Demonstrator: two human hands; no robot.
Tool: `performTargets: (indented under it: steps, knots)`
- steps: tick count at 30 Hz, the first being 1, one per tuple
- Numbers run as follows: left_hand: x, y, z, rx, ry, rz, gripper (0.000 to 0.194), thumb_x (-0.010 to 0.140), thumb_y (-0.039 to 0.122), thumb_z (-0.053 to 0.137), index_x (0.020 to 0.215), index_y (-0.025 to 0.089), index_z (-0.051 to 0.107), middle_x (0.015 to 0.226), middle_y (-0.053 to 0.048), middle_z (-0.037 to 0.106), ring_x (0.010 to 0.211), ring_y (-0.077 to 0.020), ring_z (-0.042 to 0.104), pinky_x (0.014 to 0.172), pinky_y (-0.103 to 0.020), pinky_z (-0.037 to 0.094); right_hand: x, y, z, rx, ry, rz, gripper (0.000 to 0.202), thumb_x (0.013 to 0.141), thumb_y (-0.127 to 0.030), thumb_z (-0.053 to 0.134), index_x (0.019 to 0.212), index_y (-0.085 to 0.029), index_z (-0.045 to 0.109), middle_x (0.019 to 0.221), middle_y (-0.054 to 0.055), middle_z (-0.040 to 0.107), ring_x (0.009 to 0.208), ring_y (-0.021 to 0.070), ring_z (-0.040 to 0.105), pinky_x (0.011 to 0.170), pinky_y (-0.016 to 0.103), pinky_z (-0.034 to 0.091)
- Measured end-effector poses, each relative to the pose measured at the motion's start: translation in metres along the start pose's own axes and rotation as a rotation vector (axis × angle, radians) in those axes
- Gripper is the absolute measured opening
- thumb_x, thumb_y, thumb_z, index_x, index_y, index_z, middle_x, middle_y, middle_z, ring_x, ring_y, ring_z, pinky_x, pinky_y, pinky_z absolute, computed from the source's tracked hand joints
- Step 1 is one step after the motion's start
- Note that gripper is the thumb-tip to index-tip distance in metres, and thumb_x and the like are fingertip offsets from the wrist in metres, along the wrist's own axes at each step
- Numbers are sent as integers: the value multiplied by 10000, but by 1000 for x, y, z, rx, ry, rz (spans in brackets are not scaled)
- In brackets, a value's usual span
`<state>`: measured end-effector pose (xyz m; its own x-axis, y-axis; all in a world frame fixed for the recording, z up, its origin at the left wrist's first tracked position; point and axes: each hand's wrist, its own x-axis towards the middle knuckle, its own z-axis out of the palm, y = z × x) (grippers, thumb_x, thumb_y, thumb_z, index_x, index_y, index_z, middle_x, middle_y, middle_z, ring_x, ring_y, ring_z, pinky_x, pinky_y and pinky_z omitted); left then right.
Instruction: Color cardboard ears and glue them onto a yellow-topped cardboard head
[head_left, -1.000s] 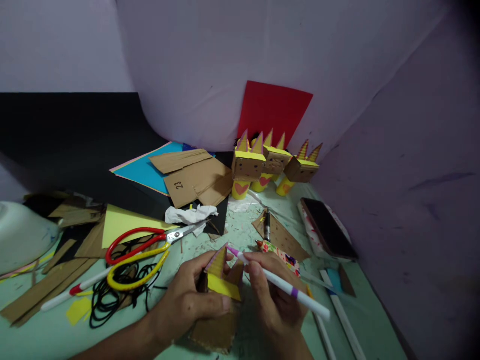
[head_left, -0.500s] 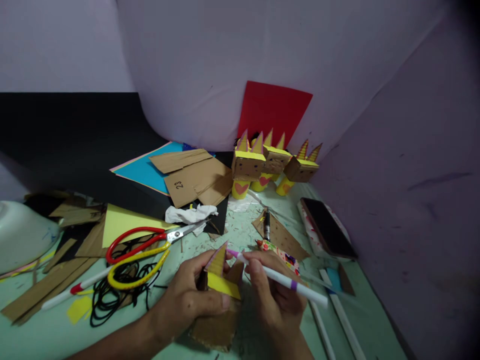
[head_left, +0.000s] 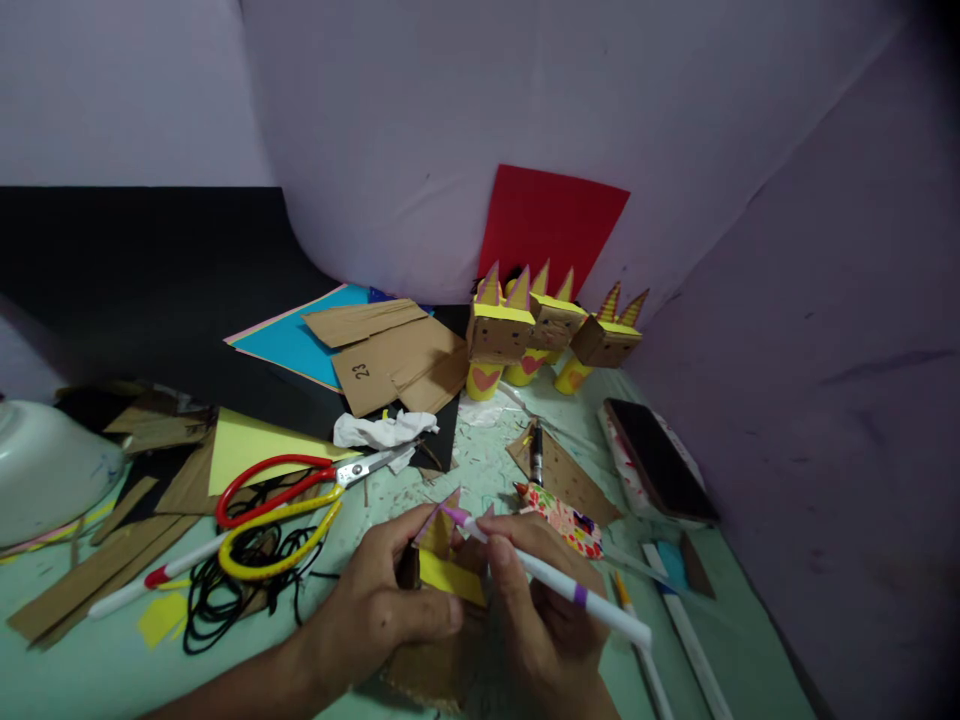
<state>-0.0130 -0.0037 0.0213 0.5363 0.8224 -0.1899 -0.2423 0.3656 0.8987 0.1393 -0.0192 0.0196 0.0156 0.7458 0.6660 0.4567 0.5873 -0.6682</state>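
My left hand (head_left: 390,605) grips a small cardboard box (head_left: 431,670) with a yellow strip (head_left: 452,577) along its top and pointed, purple-edged ears standing from it. Between the thumb and fingers of my right hand (head_left: 536,590) is a white marker (head_left: 577,595) with a purple band. Its purple tip lies at the left ear (head_left: 436,530), touching or nearly so. My right fingers partly hide the other ear. Finished-looking box figures with yellow bases, such as the one on the left (head_left: 501,335), stand at the back.
Red and yellow scissors (head_left: 337,475) rest over black cord (head_left: 247,600) at the left. Cardboard pieces (head_left: 397,360) and crumpled tissue (head_left: 382,430) lie behind. A phone (head_left: 660,460), white markers and a black pen (head_left: 537,450) are on the right. A white bowl (head_left: 49,475) sits far left.
The marker tip has moved slightly left and down, onto or across the left ear. The box is tilted a little differently, and an orange-tipped marker at the right now shows more.
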Motion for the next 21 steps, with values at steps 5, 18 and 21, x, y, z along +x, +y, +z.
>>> performTargets:
  steps: [5, 18, 21]
  knots:
    - [1, 3, 1, 33, 10, -7, 363, 571, 183, 690, 915, 155, 577, 762, 0, 552, 753, -190, 499, 642, -273, 380, 0, 0, 2, -28, 18, 18, 187, 841, -139, 510, 903, -205, 674, 668, 21, 666, 559, 141, 620, 493, 247, 470]
    - [0, 3, 1, 7, -11, -27, 375, 585, 215, 699, 928, 159, 558, 789, -6, 557, 750, -184, 491, 639, -273, 368, 1, -2, -1, -67, 68, 48, 181, 862, -169, 500, 845, -216, 674, 652, 11, 659, 561, 135, 608, 513, 256, 448]
    - [0, 2, 0, 27, -3, -14, 350, 573, 198, 694, 894, 155, 562, 769, -2, 554, 742, -181, 489, 630, -268, 367, 0, 0, 0, -64, 10, -19, 178, 849, -141, 509, 907, -210, 663, 658, 9, 658, 551, 130, 610, 488, 242, 439]
